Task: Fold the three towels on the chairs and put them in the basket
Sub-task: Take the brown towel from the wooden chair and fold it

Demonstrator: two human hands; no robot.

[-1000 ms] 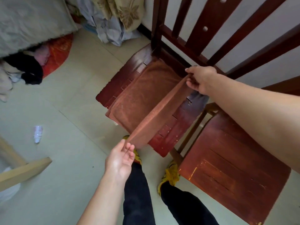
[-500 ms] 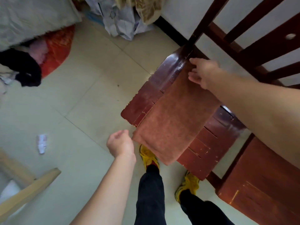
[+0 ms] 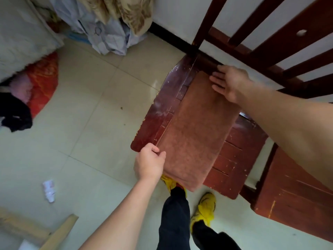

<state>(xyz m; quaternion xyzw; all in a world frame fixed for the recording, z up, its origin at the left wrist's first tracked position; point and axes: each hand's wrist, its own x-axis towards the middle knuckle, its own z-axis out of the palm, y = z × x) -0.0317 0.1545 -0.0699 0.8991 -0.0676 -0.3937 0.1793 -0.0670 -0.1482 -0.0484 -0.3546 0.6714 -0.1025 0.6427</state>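
Note:
A rust-brown towel (image 3: 194, 130) lies folded into a long strip on the seat of a dark red wooden chair (image 3: 158, 114), its near end hanging over the seat's front edge. My left hand (image 3: 149, 163) pinches the towel's near left corner. My right hand (image 3: 228, 82) rests flat, fingers spread, on the towel's far end by the chair back. No basket and no other towel are in view.
A second red chair seat (image 3: 292, 193) stands close on the right. Heaped clothes (image 3: 108, 27) lie by the wall, a red and black pile (image 3: 28, 94) at the left. A crumpled wrapper (image 3: 48, 190) and pale wooden legs (image 3: 59, 231) sit on the tiled floor.
The raised half of the towel came down over the other half, leaving a flat strip. My right hand opened and now presses flat. My left hand moved in and gripped the near corner.

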